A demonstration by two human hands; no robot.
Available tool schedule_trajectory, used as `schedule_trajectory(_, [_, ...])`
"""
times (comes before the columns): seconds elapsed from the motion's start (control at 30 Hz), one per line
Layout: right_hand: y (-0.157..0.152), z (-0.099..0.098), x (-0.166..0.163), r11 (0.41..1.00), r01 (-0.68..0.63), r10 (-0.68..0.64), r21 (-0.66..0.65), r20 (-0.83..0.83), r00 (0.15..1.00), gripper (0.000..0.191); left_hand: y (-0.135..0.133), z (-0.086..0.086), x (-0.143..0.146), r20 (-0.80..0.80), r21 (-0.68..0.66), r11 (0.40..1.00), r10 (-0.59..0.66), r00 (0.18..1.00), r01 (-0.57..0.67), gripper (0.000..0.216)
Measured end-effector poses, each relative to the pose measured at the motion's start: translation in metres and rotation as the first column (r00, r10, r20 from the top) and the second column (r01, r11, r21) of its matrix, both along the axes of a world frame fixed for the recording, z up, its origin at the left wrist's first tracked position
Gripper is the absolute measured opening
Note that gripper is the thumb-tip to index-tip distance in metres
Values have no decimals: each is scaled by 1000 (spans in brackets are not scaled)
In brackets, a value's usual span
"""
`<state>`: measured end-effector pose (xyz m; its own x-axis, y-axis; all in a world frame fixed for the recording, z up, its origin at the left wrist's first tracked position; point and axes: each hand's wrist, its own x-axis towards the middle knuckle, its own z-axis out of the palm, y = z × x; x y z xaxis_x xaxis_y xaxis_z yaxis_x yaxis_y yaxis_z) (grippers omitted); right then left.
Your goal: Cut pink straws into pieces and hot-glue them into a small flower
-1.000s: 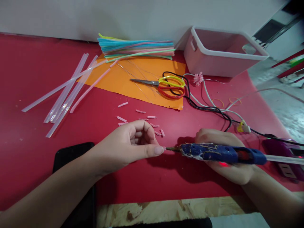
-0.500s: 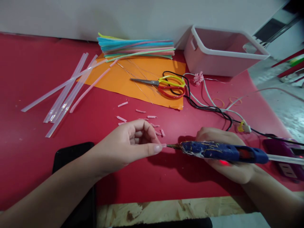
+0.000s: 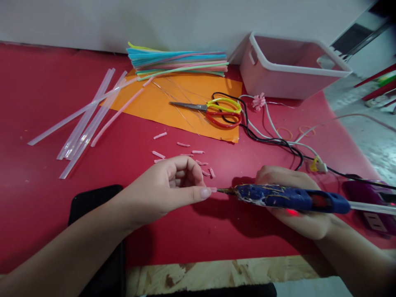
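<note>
My left hand (image 3: 168, 192) is closed in a pinch on a small pink straw piece (image 3: 213, 189), held just above the red table. My right hand (image 3: 293, 206) grips a blue hot glue gun (image 3: 287, 198) lying sideways; its nozzle tip touches the pink piece. A clear glue stick (image 3: 371, 207) sticks out of the gun's back. Several cut pink straw bits (image 3: 185, 154) lie scattered on the table just beyond my left hand.
Scissors (image 3: 213, 110) rest on an orange sheet (image 3: 161, 103). Coloured straws (image 3: 176, 62) are bundled at the back, clear glue sticks (image 3: 83, 119) at the left. A pink bin (image 3: 291, 68), a pink straw flower (image 3: 258, 102), cables (image 3: 272, 140), a black phone (image 3: 93, 202) and a purple device (image 3: 371, 202) are nearby.
The glue gun nozzle and my left fingertips shifted very slightly; the pink piece now shows a little more at the nozzle tip. Otherwise nothing moved.
</note>
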<state>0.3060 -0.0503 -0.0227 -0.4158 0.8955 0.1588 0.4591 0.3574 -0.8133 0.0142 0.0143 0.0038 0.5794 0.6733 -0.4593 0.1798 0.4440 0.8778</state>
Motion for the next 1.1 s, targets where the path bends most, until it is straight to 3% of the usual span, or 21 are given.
schedule_trajectory(0.3, [0,4,-1,999,-17,16,44,14,1000,5,1,0,-1,12,6,1000,15,1000,-15,25])
schedule_trajectory(1.1, [0,3,-2,1000,-17,17,15,10,1000,6,1,0,-1,3,12,1000,6,1000,-6,24])
